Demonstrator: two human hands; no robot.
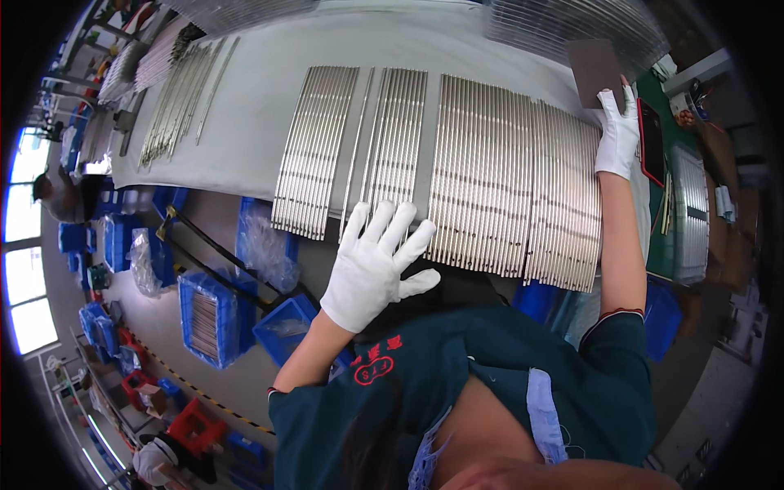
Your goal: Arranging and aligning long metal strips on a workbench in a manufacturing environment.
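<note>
Rows of thin, shiny metal rods lie side by side on a white-covered table [269,45]. The left group [317,151] and a narrower group [400,131] have a few loose rods between them, and a wide group [490,171] spreads to the right. My left hand [376,265], in a white glove, is open with fingers spread over the near ends of the narrower group. Beyond the wide group's right edge, my gloved right hand [618,143] pinches a flat, dark brown rectangular sheet [594,69]; its exact kind is unclear.
More rods [175,102] lie at the table's far left, and clear plastic trays [539,24] stand along the back. A red-edged dark tablet-like object [651,143] is beside my right wrist. Blue crates [214,318] fill the floor at left; other people are there too.
</note>
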